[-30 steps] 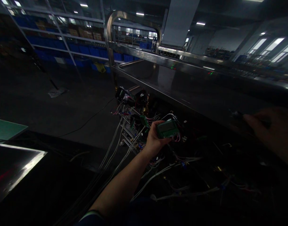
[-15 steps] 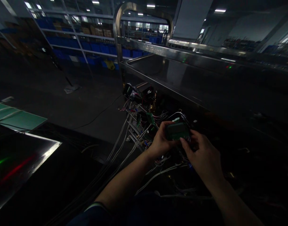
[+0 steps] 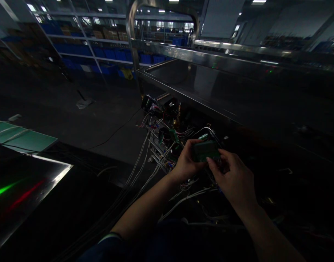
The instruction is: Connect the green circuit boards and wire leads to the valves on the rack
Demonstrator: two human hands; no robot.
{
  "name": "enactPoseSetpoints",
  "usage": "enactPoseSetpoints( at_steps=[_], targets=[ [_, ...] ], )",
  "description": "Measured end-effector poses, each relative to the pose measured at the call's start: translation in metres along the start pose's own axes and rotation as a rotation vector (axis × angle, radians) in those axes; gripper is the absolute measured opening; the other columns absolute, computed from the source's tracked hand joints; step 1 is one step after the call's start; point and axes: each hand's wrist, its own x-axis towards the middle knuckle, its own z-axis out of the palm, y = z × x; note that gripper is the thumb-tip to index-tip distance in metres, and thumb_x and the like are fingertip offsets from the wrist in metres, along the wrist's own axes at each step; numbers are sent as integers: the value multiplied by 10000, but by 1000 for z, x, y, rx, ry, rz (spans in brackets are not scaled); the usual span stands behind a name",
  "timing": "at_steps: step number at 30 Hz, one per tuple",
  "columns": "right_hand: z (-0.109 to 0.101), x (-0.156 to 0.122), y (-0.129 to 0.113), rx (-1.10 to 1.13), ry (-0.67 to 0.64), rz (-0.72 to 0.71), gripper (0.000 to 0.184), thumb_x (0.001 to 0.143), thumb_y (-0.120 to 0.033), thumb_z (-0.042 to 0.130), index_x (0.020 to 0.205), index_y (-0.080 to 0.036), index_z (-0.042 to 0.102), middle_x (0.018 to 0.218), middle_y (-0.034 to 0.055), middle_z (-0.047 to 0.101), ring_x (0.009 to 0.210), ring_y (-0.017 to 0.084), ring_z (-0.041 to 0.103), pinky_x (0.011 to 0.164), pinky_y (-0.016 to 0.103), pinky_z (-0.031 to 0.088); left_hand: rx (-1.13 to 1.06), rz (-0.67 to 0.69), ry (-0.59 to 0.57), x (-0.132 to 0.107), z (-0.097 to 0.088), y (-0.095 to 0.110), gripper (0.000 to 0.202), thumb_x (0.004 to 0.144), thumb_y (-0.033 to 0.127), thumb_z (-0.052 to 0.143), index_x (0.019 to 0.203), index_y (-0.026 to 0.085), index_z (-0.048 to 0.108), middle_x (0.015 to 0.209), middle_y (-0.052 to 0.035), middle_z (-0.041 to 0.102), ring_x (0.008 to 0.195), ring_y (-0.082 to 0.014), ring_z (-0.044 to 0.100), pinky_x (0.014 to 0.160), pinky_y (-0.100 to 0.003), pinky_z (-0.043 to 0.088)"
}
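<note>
My left hand (image 3: pixel 186 163) grips a small green circuit board (image 3: pixel 205 150) by its left edge, fingers curled round it. My right hand (image 3: pixel 232 178) meets the board from the right, thumb and fingers pinched at its lower right corner. The board hangs over a tangle of white wires (image 3: pixel 156 160) and small dark electronic parts (image 3: pixel 167 109) in the open underside of a steel unit.
A long steel counter with a raised rail (image 3: pixel 210 87) runs across the back right. A shiny steel surface (image 3: pixel 25 185) with red and green reflections lies at the left. Green mats (image 3: pixel 19 136) sit on the dark floor. Shelves with blue bins (image 3: pixel 101 54) stand far back.
A second ago my right hand was off at the far right; it has come in and now holds the board's right side. The left hand has kept its grip.
</note>
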Motion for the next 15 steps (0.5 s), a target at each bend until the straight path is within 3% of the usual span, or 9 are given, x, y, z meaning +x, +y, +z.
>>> enactPoseSetpoints(
  at_steps=[15],
  targets=[
    [1, 0, 1, 1, -15, 2, 339, 903, -433, 444, 1012, -141, 575, 806, 73, 638, 689, 179, 625, 560, 285, 484, -23, 5, 10, -1, -1, -1, 597, 549, 183, 809, 1039, 198, 468, 928, -11, 594, 810, -129, 566, 701, -257, 483]
  ],
)
